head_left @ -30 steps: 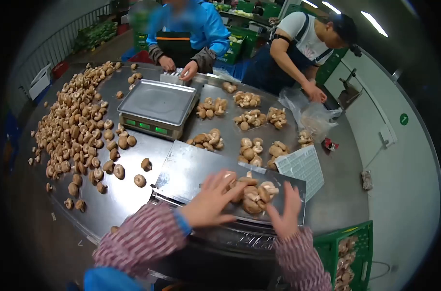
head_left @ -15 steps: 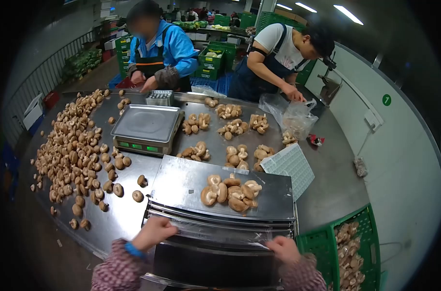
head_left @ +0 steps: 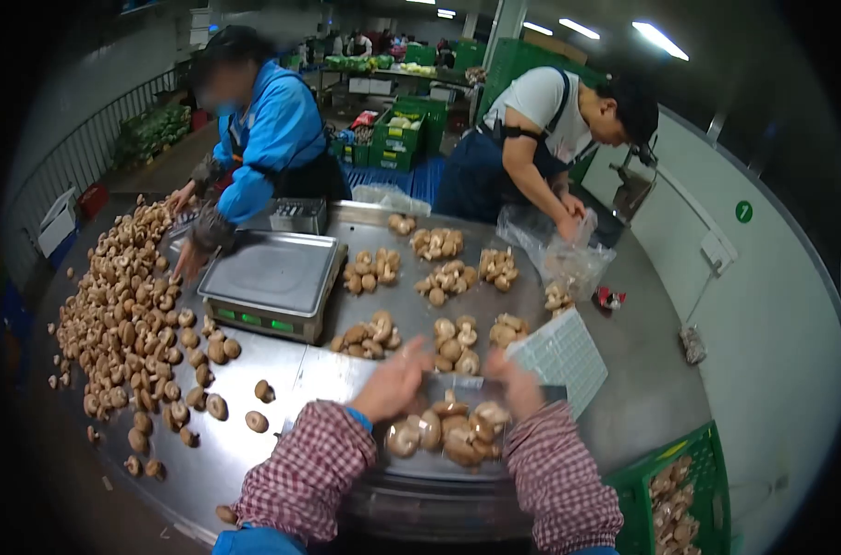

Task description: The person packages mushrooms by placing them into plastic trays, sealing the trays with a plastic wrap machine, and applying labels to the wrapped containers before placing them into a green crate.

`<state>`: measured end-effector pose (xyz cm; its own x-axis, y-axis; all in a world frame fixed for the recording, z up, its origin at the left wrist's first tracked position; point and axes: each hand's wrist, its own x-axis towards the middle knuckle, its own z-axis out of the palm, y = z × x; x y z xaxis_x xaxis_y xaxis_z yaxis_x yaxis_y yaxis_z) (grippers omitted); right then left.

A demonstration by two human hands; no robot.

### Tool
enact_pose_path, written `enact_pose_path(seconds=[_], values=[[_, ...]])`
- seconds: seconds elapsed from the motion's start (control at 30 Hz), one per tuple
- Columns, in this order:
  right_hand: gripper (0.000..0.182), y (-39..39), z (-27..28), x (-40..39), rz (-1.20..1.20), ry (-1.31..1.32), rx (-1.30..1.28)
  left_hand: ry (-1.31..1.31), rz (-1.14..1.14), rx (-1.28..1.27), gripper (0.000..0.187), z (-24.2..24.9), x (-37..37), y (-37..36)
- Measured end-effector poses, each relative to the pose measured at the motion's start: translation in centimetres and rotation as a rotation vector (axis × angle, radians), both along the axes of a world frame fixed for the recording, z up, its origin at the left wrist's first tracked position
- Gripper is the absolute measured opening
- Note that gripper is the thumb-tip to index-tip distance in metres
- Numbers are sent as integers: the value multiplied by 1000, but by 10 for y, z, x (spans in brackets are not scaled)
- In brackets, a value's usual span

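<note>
A small pile of shiitake mushrooms [head_left: 462, 437] sits on the metal top of the wrapping machine, glossy under clear plastic film [head_left: 453, 381]. My left hand [head_left: 395, 381] is closed on the film at the far left side of the pile, its fingers smeared by motion. On the far right side, my right hand [head_left: 517, 383] grips the same film, also blurred. The film stretches between both hands over the mushrooms and back toward the rollers, which my forearms partly flank.
Loose mushrooms [head_left: 129, 324] cover the table's left side, beside a scale [head_left: 271, 273]. Several small mushroom piles [head_left: 448, 277] lie ahead. A white tray [head_left: 561, 361] is at right, above a green crate [head_left: 712, 490]. One co-worker reaches into the loose mushrooms; another handles a plastic bag [head_left: 573, 259].
Both my hands have moved forward from the rollers past the mushroom pile, drawing the film over it. The co-worker in blue has leaned left and reached into the loose mushrooms.
</note>
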<state>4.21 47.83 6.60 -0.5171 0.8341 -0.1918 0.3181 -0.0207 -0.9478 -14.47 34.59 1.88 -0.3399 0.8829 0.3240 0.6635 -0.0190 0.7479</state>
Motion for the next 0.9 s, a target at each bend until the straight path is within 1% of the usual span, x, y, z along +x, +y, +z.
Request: enact_pose_path(seconds=[0.03,0.07,0.1,0.13,0.17,0.2,0.23,0.27,0.3,0.33,0.37,0.4,0.43,0.47,0.5,0.53,0.6,0.63,0.67,0.7,0.73,0.8,0.87,0.9], values=[[32,16,-40,2,492,-385,315,34,-102,-26,33,-7,2,-4],[32,3,-32,6,365,-41,-150,70,-201,-55,32,-6,-2,-8],[32,6,-22,18,543,-191,-72,-87,-308,-142,36,-6,-10,-10],[31,8,-32,30,790,16,148,-263,-418,-247,41,-9,-12,-21],[34,5,-39,41,701,19,-13,-281,-415,-262,41,-7,-13,-33],[34,-4,-34,45,701,20,-19,-479,-468,-446,46,5,-19,-39],[33,-13,-28,52,505,27,-362,-675,-518,-627,51,15,-22,-44],[32,-19,-26,58,299,36,-693,-669,-516,-623,51,23,-21,-51],[39,-20,-26,59,354,-33,-644,-757,-500,-767,55,31,-20,-60],[39,-21,-23,59,365,-24,-633,-845,-480,-912,59,37,-19,-67],[40,-25,-16,58,368,-128,-614,-874,-424,-809,63,30,-13,-71],[41,-30,-6,57,367,-232,-593,-858,-419,-800,63,41,-9,-73],[41,-31,-18,65,374,-223,-578,-885,-377,-775,63,53,-2,-74],[40,-29,-46,78,360,-83,-614,-916,-335,-749,64,64,5,-78],[40,-29,-59,84,347,57,-648,-853,-408,-715,65,71,11,-84],[37,-56,0,89,379,-91,-660,-886,-476,-778,64,53,13,-93],[38,-97,22,116,405,-197,-589,-886,-464,-876,64,62,36,-131],[39,-116,26,128,480,-200,-527,-961,-476,-924,63,66,48,-152],[36,-126,-40,151,611,35,-537,-1045,-486,-977,62,67,59,-174],[36,-144,-43,165,578,30,-432,-1185,-400,-931,49,59,68,-200],[36,-167,-46,184,541,20,-346,-1239,-386,-973,49,48,70,-220],[37,-176,-48,191,448,-300,-490,-1220,-266,-812,34,19,77,-255],[36,-187,-48,196,262,-386,-479,-1296,91,-700,25,-26,88,-272],[36,-191,-49,208,159,-313,-574,-1359,173,-588,25,-25,98,-279]])
